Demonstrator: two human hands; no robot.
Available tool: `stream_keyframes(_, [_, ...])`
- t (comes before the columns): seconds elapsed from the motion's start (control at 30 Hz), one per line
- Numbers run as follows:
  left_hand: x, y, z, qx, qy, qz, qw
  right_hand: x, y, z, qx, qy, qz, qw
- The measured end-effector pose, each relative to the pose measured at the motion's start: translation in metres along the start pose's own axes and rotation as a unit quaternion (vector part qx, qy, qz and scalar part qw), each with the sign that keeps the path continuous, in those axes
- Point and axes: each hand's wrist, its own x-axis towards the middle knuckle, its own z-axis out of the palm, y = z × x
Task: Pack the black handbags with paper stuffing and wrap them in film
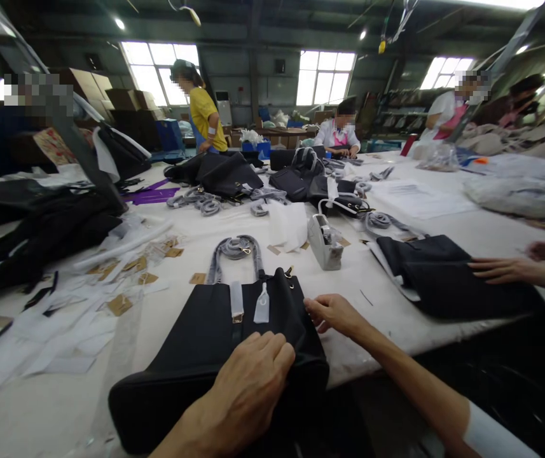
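A black handbag (pixel 191 337) lies on the table directly before me, its base toward me and its wrapped handles (pixel 259 257) pointing away. Curled over the front of the bag is my left hand (pixel 253 375), its fingertips hidden beneath it, so what they grip, if anything, does not show. At the bag's right edge, my right hand (pixel 334 313) has its fingers pinched together against the black side. A strap in a pale wrapper (pixel 236 301) and a wrapped tag (pixel 262 305) rest on the bag's upper front. A wrapped strap coil (pixel 235 247) lies between the handles.
A grey tape dispenser (pixel 324 242) stands beyond the bag. At right, another person's hand (pixel 515 270) rests on a second black bag (pixel 448 273). Brown tags (pixel 119 304) and white scraps lie left. More black bags (pixel 229 172) are piled farther back, where other people work.
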Motion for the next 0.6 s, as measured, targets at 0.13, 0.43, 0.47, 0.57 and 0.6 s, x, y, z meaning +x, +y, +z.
stream_keyframes(0.13, [0.005, 0.002, 0.007, 0.022, -0.005, 0.022, 1.0, 0.008, -0.02, 0.009, -0.069, -0.052, 0.034, 0.996])
stream_keyframes(0.43, [0.004, 0.0, 0.009, 0.008, -0.004, 0.017, 1.0, 0.028, -0.021, 0.054, 0.054, -0.023, 0.008, 0.998])
stream_keyframes(0.47, [0.005, -0.001, 0.003, -0.009, -0.009, 0.009, 1.0, 0.027, -0.018, 0.058, 0.069, -0.021, 0.008, 0.997])
stream_keyframes(0.57, [0.015, -0.014, -0.02, -0.039, -0.031, 0.008, 0.999, 0.022, -0.014, 0.062, 0.058, 0.029, -0.033, 0.997])
stream_keyframes(0.6, [0.022, -0.022, -0.026, -0.029, -0.035, 0.016, 0.999, 0.02, -0.014, 0.062, 0.033, 0.062, -0.062, 0.996])
